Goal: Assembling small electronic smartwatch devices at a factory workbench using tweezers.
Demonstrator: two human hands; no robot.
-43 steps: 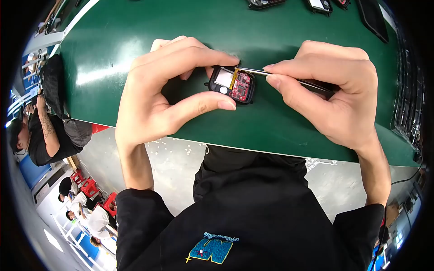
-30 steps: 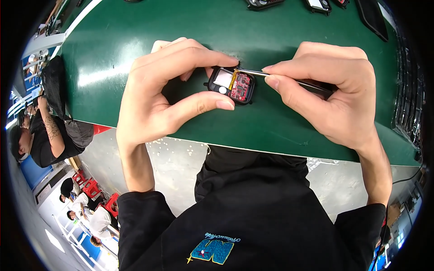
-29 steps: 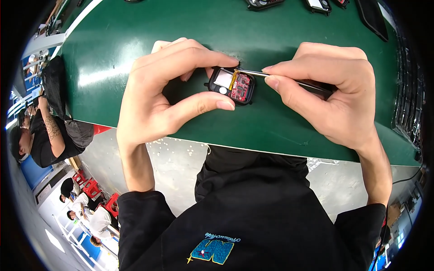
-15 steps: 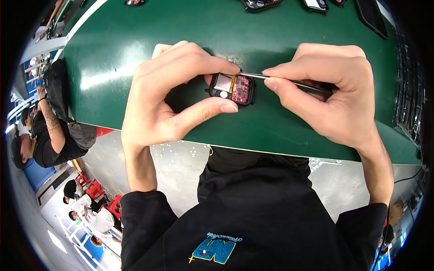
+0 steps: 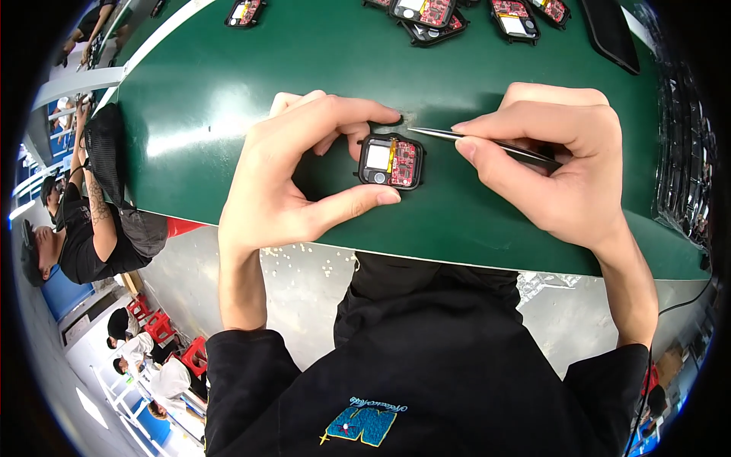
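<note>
An open black smartwatch case [image 5: 416, 161] lies on the green table, showing a red circuit board, a silver-white battery and a yellow strip between them. My left hand [image 5: 285, 175] curls around its left side. The thumb is at the lower edge and a bent finger meets the upper left corner, while the index finger stretches out above the case without touching it. Metal tweezers [image 5: 438, 133] are pinched between the thumb and fingers of my right hand [image 5: 552, 156]. Their tips point left, just above the case's upper right corner and apart from it.
Several similar open watch cases [image 5: 434, 30] lie along the far side, some stacked, with another case [image 5: 245, 13] at far left. A black flat object [image 5: 611, 34] lies at far right, near stacked dark trays [image 5: 678, 152]. A co-worker [image 5: 91, 221] sits at left by a black bag [image 5: 106, 152].
My left index finger has lifted off the case's top edge. The tweezers have drawn back from the case to its upper right. My view has shifted, bringing more of the far cases into sight.
</note>
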